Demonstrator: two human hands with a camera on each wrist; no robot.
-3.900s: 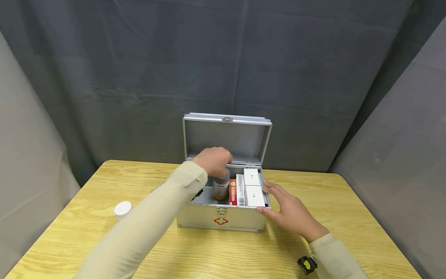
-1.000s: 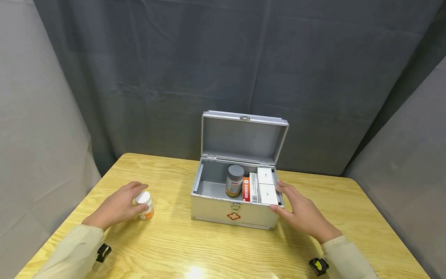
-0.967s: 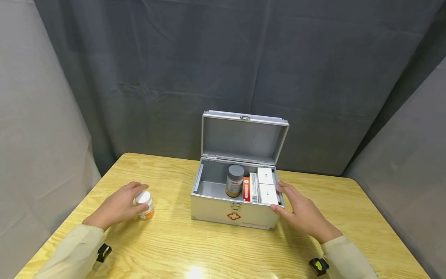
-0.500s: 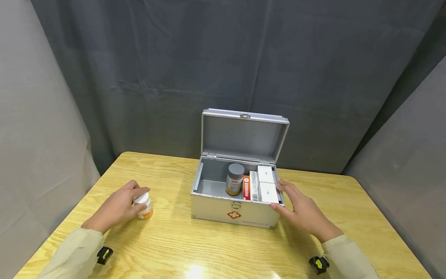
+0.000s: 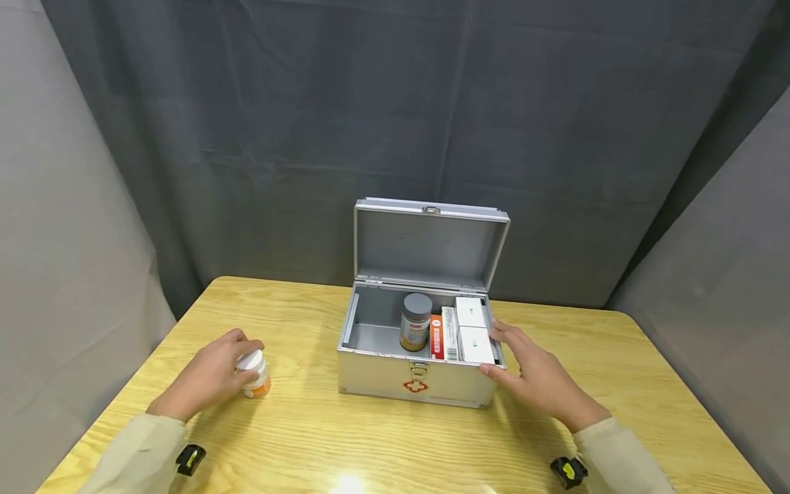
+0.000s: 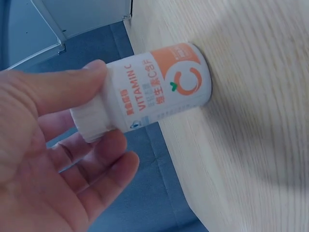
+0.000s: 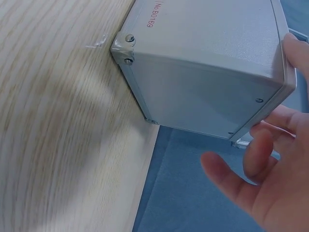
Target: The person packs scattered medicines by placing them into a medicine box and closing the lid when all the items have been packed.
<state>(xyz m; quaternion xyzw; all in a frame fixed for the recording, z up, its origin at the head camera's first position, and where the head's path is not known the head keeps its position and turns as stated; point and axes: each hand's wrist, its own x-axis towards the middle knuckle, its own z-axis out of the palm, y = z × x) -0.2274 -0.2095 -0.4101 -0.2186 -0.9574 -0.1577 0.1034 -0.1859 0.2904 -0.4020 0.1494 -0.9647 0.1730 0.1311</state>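
In the head view, my left hand [image 5: 212,374] is at the left of the table, holding a small white vitamin C bottle [image 5: 258,385] by its cap. The left wrist view shows thumb and fingers around the white cap [image 6: 91,116] and an orange-and-white label; the bottle stands with its base at the table. My right hand [image 5: 540,370] grips the right front corner of an open silver first-aid box [image 5: 382,374], thumb at the front rim and fingers along the side rim. Its other fingers hang off the box in the right wrist view.
Inside the box are a grey-capped bottle [image 5: 415,326], a red-and-white carton [image 5: 436,337], a narrow white carton [image 5: 449,333] and two white boxes, the nearer white box [image 5: 475,344] by the front wall. The raised lid [image 5: 428,247] stands before a grey curtain [image 5: 308,137].
The left hand has left the grey-capped bottle inside the box and come left to the vitamin C bottle, its thumb now closed in at the cap. The right hand stays at the box corner.
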